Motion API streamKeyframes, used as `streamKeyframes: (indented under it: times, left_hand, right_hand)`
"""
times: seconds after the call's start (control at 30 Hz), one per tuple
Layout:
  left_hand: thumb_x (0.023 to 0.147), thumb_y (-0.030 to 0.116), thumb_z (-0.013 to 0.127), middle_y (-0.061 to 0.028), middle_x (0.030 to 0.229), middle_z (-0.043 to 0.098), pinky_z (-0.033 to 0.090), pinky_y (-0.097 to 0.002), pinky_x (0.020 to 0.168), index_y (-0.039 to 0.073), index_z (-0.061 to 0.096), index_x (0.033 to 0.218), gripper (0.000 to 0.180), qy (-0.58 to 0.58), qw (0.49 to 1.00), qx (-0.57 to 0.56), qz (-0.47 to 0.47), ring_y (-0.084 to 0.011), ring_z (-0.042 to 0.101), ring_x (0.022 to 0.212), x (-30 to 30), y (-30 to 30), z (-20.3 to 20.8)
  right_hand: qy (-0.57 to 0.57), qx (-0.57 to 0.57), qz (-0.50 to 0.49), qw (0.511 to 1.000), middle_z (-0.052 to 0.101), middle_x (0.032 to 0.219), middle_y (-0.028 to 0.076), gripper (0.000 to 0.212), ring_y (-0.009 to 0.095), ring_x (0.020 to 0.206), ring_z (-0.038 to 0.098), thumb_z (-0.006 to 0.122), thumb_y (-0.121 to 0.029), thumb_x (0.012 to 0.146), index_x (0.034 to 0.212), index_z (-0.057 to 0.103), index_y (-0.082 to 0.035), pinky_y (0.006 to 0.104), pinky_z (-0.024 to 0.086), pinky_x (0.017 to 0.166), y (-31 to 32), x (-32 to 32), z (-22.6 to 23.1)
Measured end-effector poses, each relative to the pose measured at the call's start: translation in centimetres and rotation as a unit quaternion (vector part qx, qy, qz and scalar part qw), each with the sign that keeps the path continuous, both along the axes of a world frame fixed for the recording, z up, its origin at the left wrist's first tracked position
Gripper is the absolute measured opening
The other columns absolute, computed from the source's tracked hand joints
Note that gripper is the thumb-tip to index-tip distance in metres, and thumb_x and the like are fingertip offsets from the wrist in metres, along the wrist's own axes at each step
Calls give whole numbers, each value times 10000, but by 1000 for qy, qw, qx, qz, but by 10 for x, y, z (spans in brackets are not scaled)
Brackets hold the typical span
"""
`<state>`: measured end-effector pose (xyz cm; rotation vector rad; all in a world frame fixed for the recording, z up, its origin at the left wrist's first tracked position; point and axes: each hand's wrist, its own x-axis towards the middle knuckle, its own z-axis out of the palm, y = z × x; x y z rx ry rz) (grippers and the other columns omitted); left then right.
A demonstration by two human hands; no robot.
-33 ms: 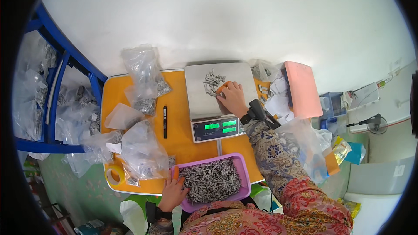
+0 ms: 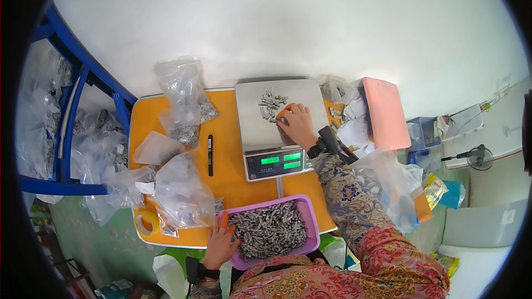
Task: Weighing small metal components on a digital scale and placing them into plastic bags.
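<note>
A small heap of grey metal parts (image 2: 271, 101) lies on the steel pan (image 2: 255, 133) of a digital scale. My right hand (image 2: 298, 124) reaches the heap's lower right edge, an orange cover on one finger. Its thumb and fingertips close around a small metal part there, mostly hidden by the fingers. Close to my body, a pink-purple tray (image 2: 312, 216) holds many similar grey parts. Over that tray's left rim rests my left hand (image 2: 220, 245), fingers stretched and apart, one in an orange cover, the thumb reaching toward the parts. It holds nothing that I can see.
Clear plastic bags (image 2: 183, 185) of parts crowd the table's left side, with a black marker (image 2: 210, 155) and yellow tape roll (image 2: 146, 223) nearby. A blue rack (image 2: 69, 116) stands left. Right of the scale are loose papers (image 2: 354, 135) and a pink clipboard (image 2: 386, 113).
</note>
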<state>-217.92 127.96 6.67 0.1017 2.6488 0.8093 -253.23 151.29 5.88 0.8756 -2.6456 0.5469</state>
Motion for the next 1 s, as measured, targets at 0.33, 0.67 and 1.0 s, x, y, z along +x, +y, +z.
streamKeyframes:
  times: [0.33,0.67,1.0]
  left_hand:
    - [791,316,648,-221,1441,249,245,-574,1023,5,509,1197,530,-16,999,19,22,-439,135,1353,1,-2,4]
    - [784,273,638,-274,1457,161,255,-516,1036,21,509,1178,485,-30,1000,1,9,-468,136,1342,-1,0,6]
    - [778,300,651,-243,1460,181,242,-551,1033,17,504,1191,522,-33,999,-3,-1,-461,129,1345,-3,-1,6]
  right_hand:
    - [-90,-84,-26,992,534,997,135,295,327,983,499,668,-160,747,1005,596,-39,382,438,825,0,-26,17]
    - [-109,-121,-74,984,553,842,153,119,344,846,548,637,-90,736,799,585,-3,422,458,726,5,-47,-18]
    - [-188,-36,-37,981,563,915,117,232,327,912,533,621,-75,719,946,655,-108,398,445,781,48,-44,16]
